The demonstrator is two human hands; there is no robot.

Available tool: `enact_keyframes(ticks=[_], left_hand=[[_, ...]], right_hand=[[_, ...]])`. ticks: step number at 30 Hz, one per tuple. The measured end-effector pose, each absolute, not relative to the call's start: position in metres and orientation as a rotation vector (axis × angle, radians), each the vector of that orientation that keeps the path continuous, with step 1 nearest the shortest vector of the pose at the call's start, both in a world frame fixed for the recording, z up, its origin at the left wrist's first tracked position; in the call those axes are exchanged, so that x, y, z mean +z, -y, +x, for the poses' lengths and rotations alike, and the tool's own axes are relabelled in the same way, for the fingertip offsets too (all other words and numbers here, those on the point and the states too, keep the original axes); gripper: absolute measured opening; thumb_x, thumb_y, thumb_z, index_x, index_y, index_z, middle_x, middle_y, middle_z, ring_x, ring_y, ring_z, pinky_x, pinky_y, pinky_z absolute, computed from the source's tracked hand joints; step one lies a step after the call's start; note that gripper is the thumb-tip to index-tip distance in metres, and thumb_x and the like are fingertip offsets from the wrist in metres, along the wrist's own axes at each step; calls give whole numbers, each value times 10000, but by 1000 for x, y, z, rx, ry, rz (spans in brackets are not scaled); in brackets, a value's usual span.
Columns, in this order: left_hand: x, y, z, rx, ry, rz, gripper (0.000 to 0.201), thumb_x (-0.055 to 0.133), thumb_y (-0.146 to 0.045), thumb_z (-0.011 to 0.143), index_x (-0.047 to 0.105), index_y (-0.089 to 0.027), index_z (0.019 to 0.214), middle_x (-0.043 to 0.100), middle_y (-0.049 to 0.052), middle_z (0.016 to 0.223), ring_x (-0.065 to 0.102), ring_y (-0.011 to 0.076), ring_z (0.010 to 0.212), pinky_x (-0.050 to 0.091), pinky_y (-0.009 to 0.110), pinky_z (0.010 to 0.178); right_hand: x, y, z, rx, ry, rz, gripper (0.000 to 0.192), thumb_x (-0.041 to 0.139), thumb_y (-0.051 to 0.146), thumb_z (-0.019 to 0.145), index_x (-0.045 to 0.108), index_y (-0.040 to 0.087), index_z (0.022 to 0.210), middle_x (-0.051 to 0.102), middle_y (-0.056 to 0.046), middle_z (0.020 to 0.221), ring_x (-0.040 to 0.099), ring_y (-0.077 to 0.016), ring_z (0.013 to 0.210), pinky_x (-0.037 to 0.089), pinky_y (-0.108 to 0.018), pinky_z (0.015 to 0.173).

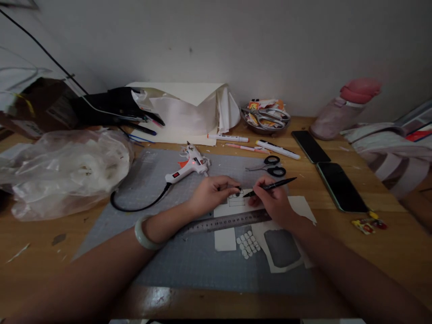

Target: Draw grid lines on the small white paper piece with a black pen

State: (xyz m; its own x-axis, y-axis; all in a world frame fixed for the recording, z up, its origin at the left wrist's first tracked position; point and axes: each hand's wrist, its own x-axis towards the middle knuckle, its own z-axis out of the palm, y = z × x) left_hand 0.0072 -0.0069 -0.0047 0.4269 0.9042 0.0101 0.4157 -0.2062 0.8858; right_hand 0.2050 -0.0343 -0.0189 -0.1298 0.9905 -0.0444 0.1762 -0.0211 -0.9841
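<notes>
My right hand (272, 195) grips a black pen (278, 183), its tip pointing left, close to a white paper (222, 209) with a small drawn figure of lines on it. Over that drawing, my left hand (216, 193) pinches a small dark piece (239, 189) between thumb and fingertips; its kind cannot be made out. A metal ruler (229, 221) lies across the paper below both hands. Nearer to me are a cluster of small rounded white paper pieces (249, 244) and a paper with a cut-out opening (277, 269). All of this rests on a grey cutting mat (162, 265).
A white glue gun (187, 168) with a black cord lies behind my left hand. Black-handled scissors (275, 166), markers (278, 149) and a bowl (265, 129) sit farther back. Two phones (342, 186) and a pink bottle (340, 108) stand right, a plastic bag (74, 168) left.
</notes>
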Motion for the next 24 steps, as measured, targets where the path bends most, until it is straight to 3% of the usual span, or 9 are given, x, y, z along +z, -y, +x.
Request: enact_keyframes(ticks=[8,16,24], left_hand=[[-7,8,8,672,-1064,1818,140,627,-236,844,740,-177,901,770,15,898,688,137,806,516,223,724],[-7,8,10,687,-1089,1732,116,649,-253,818,757,-220,845,779,-7,895,688,144,793,530,222,723],[-8,7,10,679,-1069,1749,127,636,-224,825,755,-188,850,771,13,888,683,141,793,519,213,716]], right_hand=[[-28,38,210,1224,1598,-1255,177,527,360,871,484,219,773,557,39,565,575,-120,518,467,-224,495],[-25,37,207,1229,1615,-1267,175,528,350,859,471,218,758,519,45,576,582,-118,527,459,-213,487],[-22,37,206,1178,1658,-1236,167,527,330,856,457,223,749,517,46,563,563,-119,510,456,-219,476]])
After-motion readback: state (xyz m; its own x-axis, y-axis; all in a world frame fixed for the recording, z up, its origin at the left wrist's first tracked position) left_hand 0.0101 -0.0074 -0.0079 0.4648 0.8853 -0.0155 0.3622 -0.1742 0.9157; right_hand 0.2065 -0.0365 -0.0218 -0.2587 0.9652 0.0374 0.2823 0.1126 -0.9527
